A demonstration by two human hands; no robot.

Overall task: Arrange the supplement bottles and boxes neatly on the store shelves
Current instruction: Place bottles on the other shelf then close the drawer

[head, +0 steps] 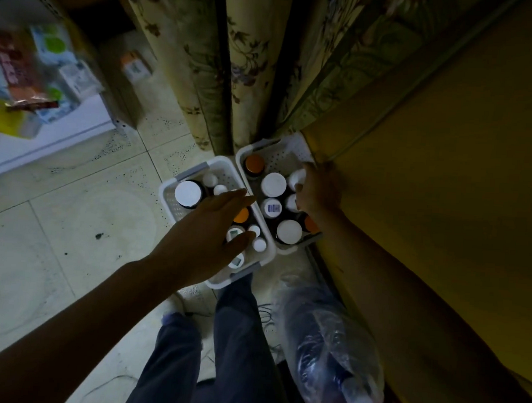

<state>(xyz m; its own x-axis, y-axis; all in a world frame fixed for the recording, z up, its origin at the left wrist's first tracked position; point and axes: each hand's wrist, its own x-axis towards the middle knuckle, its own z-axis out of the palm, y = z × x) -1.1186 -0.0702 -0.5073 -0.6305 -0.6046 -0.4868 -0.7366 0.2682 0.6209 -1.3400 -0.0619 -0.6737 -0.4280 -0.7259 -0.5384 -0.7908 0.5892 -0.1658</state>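
Bottles [273, 184] stand upright, packed close, in two white plastic baskets side by side on the floor, seen from above as round caps: most white, a few orange [254, 163], over dark brown bodies. The left hand [208, 226] hovers flat above the left basket [165, 197], fingers straight and together, thumb spread, holding nothing; several caps show just under its fingertips. The right hand [319, 188] reaches down into the right basket [282, 156] at its far-right side, fingers curled among white-capped bottles there; whether it grips one I cannot tell. Both baskets have perforated walls and grey handles. Pale speckled tiles [72, 222] cover the floor. Off to the left a white shelf [61, 138] carries blurred boxes [54, 45]. A floral curtain [250, 62] hangs in folds behind the baskets, and a crinkled clear plastic bag [328, 337] lies beside the person's legs.
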